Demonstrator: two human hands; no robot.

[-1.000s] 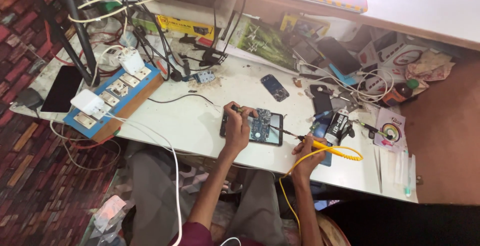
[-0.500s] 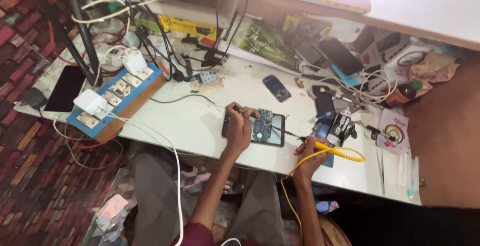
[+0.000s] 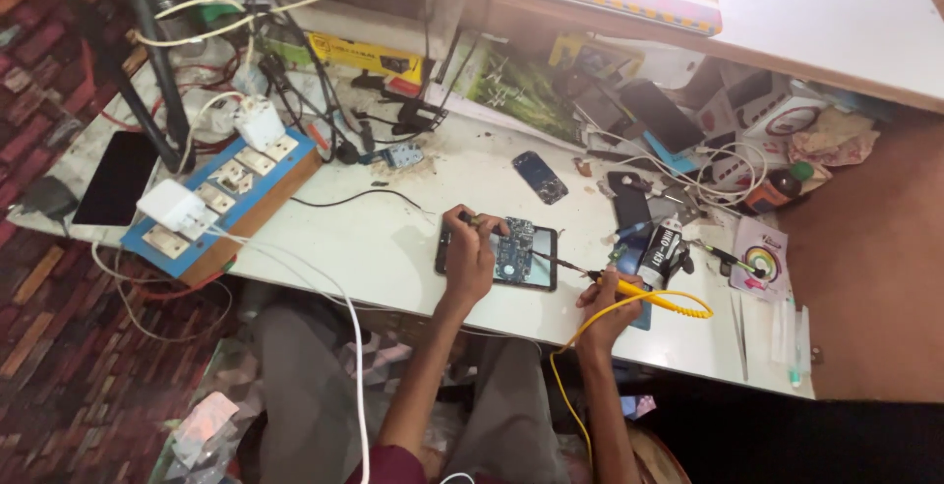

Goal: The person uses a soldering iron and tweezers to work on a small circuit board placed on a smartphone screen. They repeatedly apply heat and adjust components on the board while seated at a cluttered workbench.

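Little has shifted since a moment ago: your left hand (image 3: pixel 470 258) still presses fingers down on the opened phone (image 3: pixel 511 253) at table (image 3: pixel 393 248) centre, and your right hand (image 3: pixel 610 297) still pinches the yellow soldering iron (image 3: pixel 629 290), tip at the phone's 3 o'clock edge. Keep the phone pinned flat and the tip steady. At 11 o'clock lies a long yellow box (image 3: pixel 364 54); at 3 o'clock, a white card with a coloured ring (image 3: pixel 757 263).

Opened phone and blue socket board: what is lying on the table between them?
In the head view, only a thin black wire crosses the white table there.
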